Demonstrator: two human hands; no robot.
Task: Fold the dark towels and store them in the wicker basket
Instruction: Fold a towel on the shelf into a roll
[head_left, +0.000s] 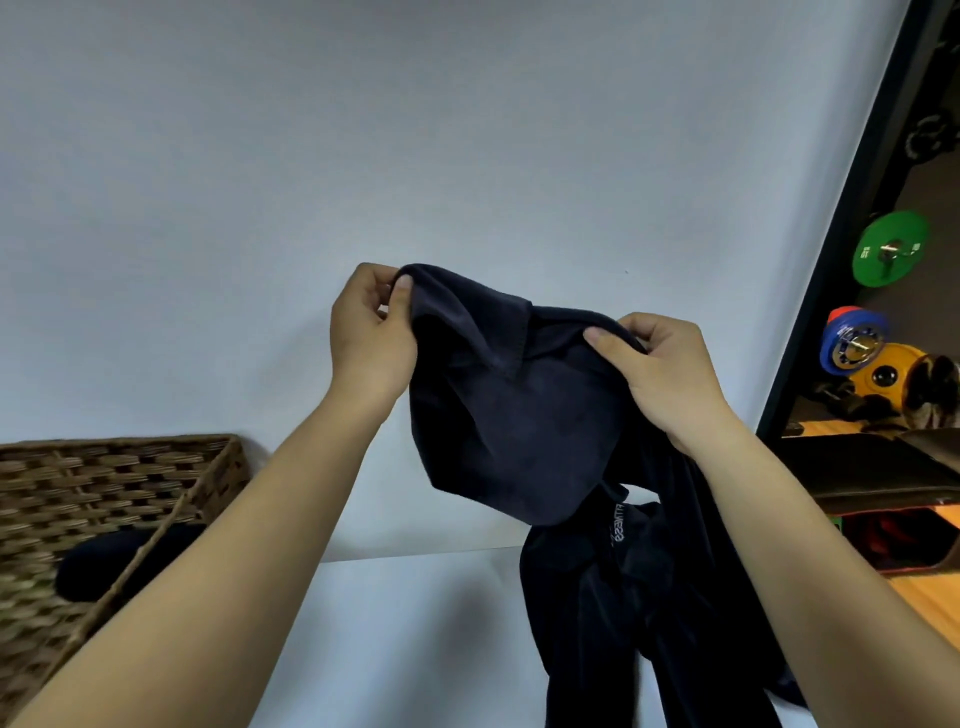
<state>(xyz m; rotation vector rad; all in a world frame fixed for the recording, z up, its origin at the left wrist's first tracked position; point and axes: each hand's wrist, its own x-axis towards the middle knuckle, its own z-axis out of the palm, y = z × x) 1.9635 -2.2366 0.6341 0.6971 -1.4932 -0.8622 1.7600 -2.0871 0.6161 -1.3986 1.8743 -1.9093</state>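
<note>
Above the white table (415, 649), one dark towel (514, 415) hung lifted, pinched at its top edge by the left hand (371, 332) and right hand (660, 371). One wicker basket (104, 483) stood left, holding one folded towel (124, 561).

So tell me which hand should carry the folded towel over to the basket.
Probably the left hand: the brown wicker basket sits on its side, past the left forearm. The right hand is farther away, and reaching over would cross the dark navy towel that both hands pinch.
</note>
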